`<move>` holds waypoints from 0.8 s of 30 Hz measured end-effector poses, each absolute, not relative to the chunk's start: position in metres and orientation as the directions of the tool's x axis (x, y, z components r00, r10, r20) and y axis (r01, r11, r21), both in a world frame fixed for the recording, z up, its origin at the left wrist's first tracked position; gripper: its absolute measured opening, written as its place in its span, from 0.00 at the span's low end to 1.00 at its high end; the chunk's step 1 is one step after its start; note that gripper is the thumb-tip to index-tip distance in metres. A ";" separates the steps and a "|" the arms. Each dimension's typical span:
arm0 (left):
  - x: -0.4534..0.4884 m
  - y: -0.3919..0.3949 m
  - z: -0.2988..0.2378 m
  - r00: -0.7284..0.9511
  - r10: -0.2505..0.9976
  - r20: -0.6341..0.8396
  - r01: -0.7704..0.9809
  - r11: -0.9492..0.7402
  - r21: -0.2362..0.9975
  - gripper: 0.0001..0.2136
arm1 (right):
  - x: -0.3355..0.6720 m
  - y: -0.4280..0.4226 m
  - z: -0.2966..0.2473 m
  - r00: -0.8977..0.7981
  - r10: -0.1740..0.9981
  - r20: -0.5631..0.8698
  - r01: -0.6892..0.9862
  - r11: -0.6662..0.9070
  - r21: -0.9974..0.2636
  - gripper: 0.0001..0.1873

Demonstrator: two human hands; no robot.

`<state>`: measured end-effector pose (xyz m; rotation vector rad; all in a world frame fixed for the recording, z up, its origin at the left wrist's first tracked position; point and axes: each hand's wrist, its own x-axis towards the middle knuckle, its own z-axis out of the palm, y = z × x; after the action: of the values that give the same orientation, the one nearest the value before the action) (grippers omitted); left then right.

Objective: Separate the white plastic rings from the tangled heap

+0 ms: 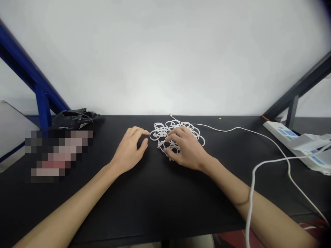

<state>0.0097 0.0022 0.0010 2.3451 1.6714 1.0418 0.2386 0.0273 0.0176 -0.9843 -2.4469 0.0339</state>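
Note:
A tangled pile of thin white cable [165, 132] lies on the black table [155, 199] near its far edge. My right hand [187, 148] rests on top of the tangle, fingers spread and curled onto the loops. My left hand [130, 148] lies just left of the pile, fingers loosely bent, its index fingertip close to the outer loops and nothing in it. One end of the cable [232, 130] runs off to the right across the table.
A crumpled black bag [73, 119] sits at the back left, with a blurred-out patch in front of it. A white power strip [297, 144] lies at the right edge. A thicker white cord [258, 168] crosses my right forearm. Blue and dark frame posts flank the table.

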 end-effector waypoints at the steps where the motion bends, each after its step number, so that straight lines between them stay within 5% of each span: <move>1: 0.010 0.002 0.001 0.181 0.863 0.472 0.808 -0.404 0.429 0.09 | 0.237 0.026 0.016 -0.631 0.649 0.425 0.643 0.744 -0.181 0.12; 9: 0.018 -0.003 0.003 0.236 0.870 0.432 0.771 -0.438 0.461 0.09 | 0.233 0.026 0.015 -0.626 0.608 0.488 0.609 0.772 -0.181 0.08; 17: 0.024 -0.015 0.016 0.191 0.964 0.187 0.433 -0.254 0.865 0.18 | 0.219 0.009 0.022 -0.441 0.632 0.637 0.487 0.765 -0.422 0.05; 24: 0.027 -0.019 0.018 0.150 0.982 0.114 0.330 -0.159 0.931 0.19 | 0.218 0.006 0.018 -0.459 0.669 0.585 0.498 0.739 -0.453 0.12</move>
<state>0.0271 -0.0187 0.0176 1.6273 1.2889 1.0277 0.2178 0.0063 0.0176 -0.8754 -2.1530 0.2775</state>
